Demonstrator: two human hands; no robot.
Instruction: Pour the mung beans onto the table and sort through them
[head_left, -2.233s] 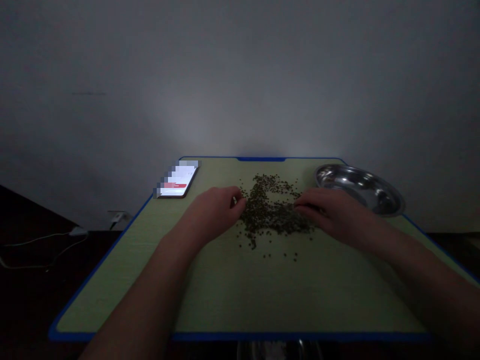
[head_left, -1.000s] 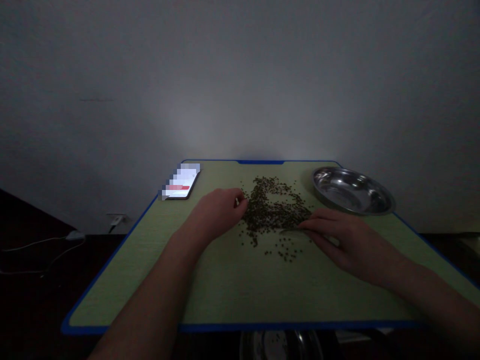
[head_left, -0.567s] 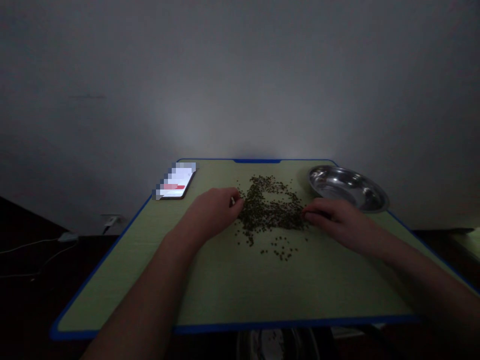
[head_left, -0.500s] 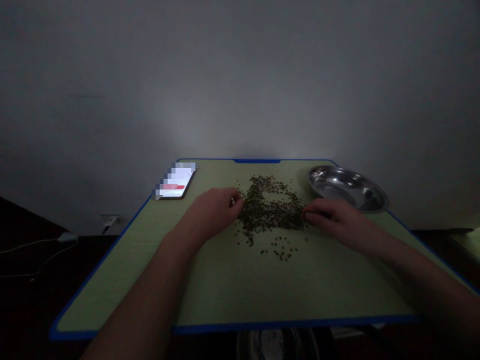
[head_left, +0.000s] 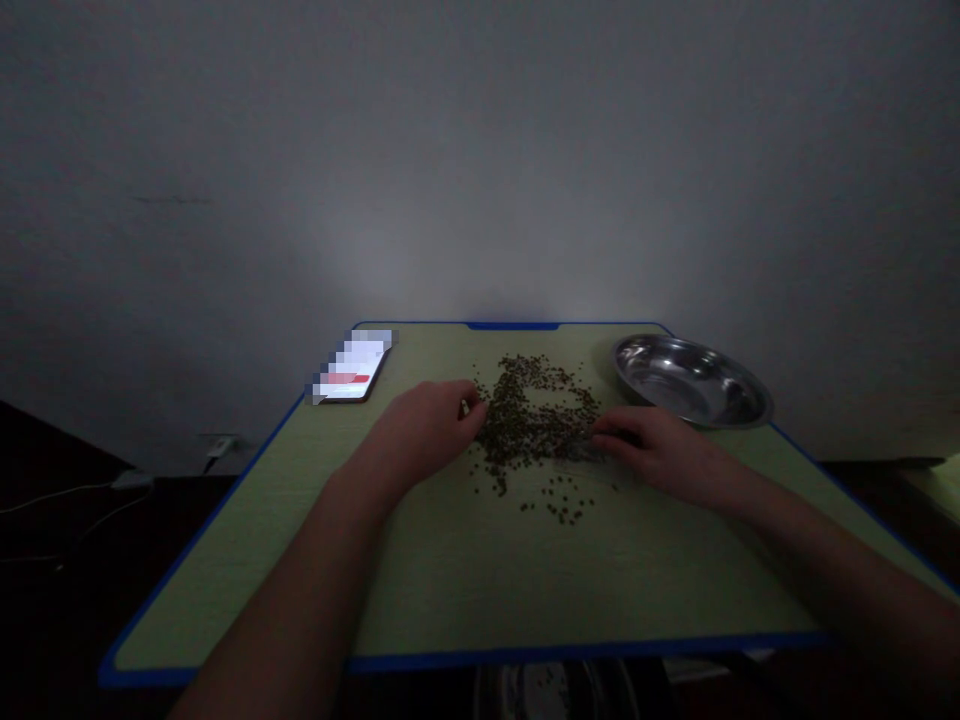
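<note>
A loose pile of small dark green-brown grains [head_left: 517, 430] is spread over the light green tabletop [head_left: 480, 580], with a few scattered nearer me. At the pile's left edge is my left hand [head_left: 431, 425], its fingers curled and thumb and index close together. My right hand [head_left: 651, 442] is at the right edge, fingertips and thumb drawn together among the grains, which look smeared there. Whether either hand holds any grain is hidden. Just behind my right hand stands a shiny metal bowl [head_left: 690, 380].
A phone [head_left: 352, 370] with a lit screen lies at the table's far left. Blue edging [head_left: 585, 650] borders the table, which is near a pale wall [head_left: 480, 170]. Below the front edge a metal vessel [head_left: 555, 690] is partly visible. A white plug and cable [head_left: 221, 447] are at left.
My right hand has shifted slightly left into the pile, and grains beside its fingertips are blurred by movement. My left hand stays nearly in place.
</note>
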